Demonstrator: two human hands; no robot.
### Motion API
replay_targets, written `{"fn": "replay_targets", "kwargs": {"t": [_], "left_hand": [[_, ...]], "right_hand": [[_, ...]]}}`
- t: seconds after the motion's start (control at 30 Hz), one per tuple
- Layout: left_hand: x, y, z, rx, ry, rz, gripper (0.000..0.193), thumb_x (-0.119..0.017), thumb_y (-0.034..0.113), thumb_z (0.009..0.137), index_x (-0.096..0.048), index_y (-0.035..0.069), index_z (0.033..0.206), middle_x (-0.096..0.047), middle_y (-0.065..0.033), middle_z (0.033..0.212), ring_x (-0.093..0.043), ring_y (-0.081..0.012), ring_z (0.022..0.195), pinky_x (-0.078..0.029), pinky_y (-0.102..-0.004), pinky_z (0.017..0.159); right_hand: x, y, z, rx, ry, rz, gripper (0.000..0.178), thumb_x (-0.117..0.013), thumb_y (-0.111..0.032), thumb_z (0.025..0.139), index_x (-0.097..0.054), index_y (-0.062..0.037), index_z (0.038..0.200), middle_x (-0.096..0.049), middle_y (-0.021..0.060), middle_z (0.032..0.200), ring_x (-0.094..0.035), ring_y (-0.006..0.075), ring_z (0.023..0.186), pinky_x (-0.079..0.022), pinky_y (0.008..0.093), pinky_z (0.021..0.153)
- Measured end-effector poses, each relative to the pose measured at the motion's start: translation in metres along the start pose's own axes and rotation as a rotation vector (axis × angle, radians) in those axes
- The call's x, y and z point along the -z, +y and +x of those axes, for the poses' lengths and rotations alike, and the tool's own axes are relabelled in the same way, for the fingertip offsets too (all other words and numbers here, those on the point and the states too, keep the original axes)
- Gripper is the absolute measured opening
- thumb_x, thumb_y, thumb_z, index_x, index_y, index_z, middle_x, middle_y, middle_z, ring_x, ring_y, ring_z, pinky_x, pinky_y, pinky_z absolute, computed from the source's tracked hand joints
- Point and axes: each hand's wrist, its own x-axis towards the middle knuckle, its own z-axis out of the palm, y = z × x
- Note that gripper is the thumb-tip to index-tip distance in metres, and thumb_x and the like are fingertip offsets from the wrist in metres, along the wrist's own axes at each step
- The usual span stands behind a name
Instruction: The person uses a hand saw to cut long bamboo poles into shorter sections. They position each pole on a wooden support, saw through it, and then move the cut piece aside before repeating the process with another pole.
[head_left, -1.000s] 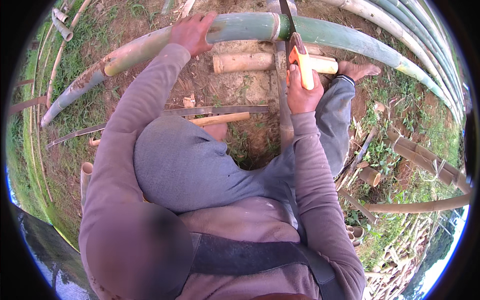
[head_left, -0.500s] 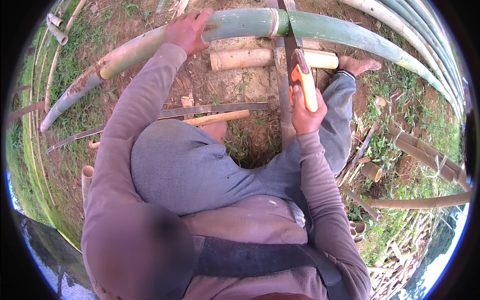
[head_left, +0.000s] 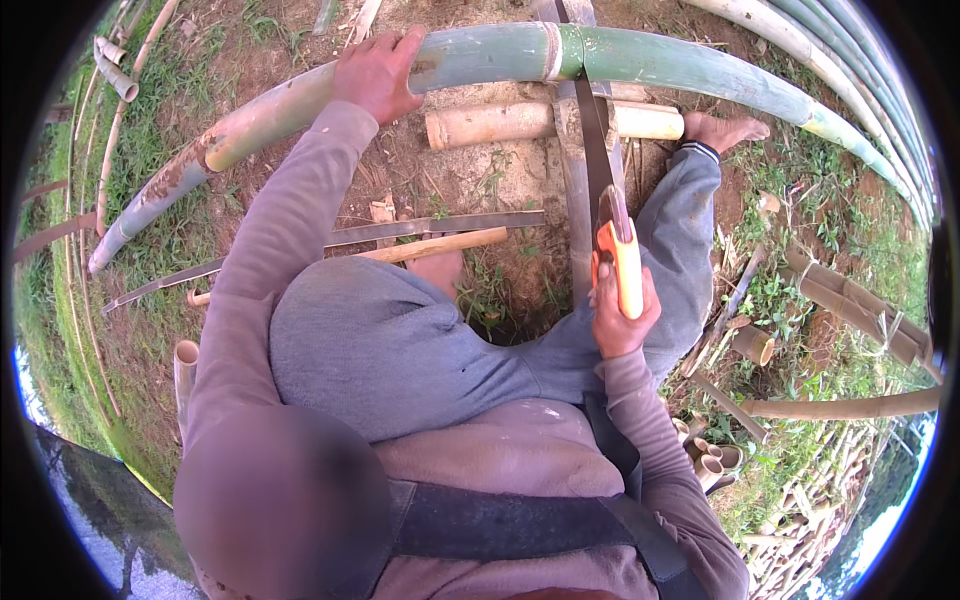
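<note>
A long, thick green bamboo pole point(head_left: 680, 62) lies crosswise in front of me and looks curved in this view. My left hand point(head_left: 380, 78) grips it left of a pale ring-shaped joint, fingers over the far side. The handle of a handsaw point(head_left: 627, 262), orange and yellow, is in my right hand point(head_left: 628, 318), whose fingers are wrapped around it. The saw's dark blade runs away from me and meets the pole just right of the ring. How deep it sits in the pole I cannot tell. Beneath the pole runs a lengthwise wooden support point(head_left: 575, 180).
A short pale bamboo piece point(head_left: 490, 124) lies crosswise by the support. Nearer my bent knee are a long flat strip point(head_left: 440, 222) and a thin stick point(head_left: 450, 244). Several bamboo poles point(head_left: 860, 85) lie at the far right. Cut bamboo tubes point(head_left: 708, 468) lie right of my body.
My right hand has drawn the saw back toward my body, so more of its blade shows on the near side of the pole. My left hand stays on the pole.
</note>
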Motion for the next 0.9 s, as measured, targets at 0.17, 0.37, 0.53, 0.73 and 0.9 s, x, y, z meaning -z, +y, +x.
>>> {"fn": "replay_targets", "kwargs": {"t": [0.17, 0.37, 0.53, 0.73, 0.9], "left_hand": [[0.009, 0.005, 0.005, 0.009, -0.034, -0.009, 0.093, -0.094, 0.035, 0.072, -0.053, 0.017, 0.153, -0.068, -0.0132, 0.139, -0.067, -0.0347, 0.126, -0.052, -0.0474, 0.110], [0.004, 0.003, -0.008, -0.036, 0.016, -0.056, 0.092, -0.096, 0.034, 0.071, -0.052, 0.019, 0.150, -0.067, -0.0138, 0.140, -0.066, -0.0359, 0.128, -0.051, -0.0508, 0.109], [-0.010, 0.006, -0.017, -0.062, 0.061, -0.053, 0.093, -0.097, 0.035, 0.071, -0.051, 0.019, 0.151, -0.065, -0.0146, 0.142, -0.064, -0.0362, 0.130, -0.048, -0.0507, 0.112], [-0.012, 0.006, -0.027, -0.036, 0.059, -0.038, 0.097, -0.097, 0.036, 0.071, -0.048, 0.019, 0.153, -0.064, -0.0138, 0.143, -0.061, -0.0356, 0.134, -0.045, -0.0505, 0.114], [-0.002, 0.010, -0.024, -0.020, 0.008, -0.019, 0.099, -0.096, 0.035, 0.072, -0.045, 0.018, 0.156, -0.063, -0.0140, 0.143, -0.062, -0.0357, 0.133, -0.045, -0.0505, 0.114]], "right_hand": [[-0.084, 0.013, 0.119, 0.039, 0.019, 0.166, 0.014, -0.079, -0.012, 0.099, -0.072, -0.0029, 0.106, -0.067, -0.0024, 0.079, -0.059, 0.0053, 0.066, -0.049, 0.0248, 0.060], [-0.072, -0.008, 0.105, -0.066, -0.042, 0.255, 0.023, -0.080, -0.009, 0.097, -0.074, 0.0017, 0.117, -0.074, 0.0041, 0.101, -0.066, 0.0091, 0.090, -0.054, 0.0272, 0.084], [-0.070, 0.020, 0.085, 0.024, -0.002, 0.139, 0.019, -0.081, -0.010, 0.098, -0.073, 0.0004, 0.112, -0.070, 0.0020, 0.094, -0.065, 0.0099, 0.084, -0.054, 0.0281, 0.077], [-0.077, 0.017, 0.075, -0.030, -0.015, 0.291, 0.021, -0.083, -0.014, 0.098, -0.075, 0.0005, 0.111, -0.069, 0.0013, 0.092, -0.064, 0.0075, 0.079, -0.052, 0.0253, 0.070], [-0.081, 0.030, 0.080, -0.020, 0.013, 0.211, 0.025, -0.084, -0.017, 0.097, -0.073, 0.0002, 0.111, -0.071, 0.0021, 0.094, -0.065, 0.0085, 0.084, -0.053, 0.0270, 0.076]]}}
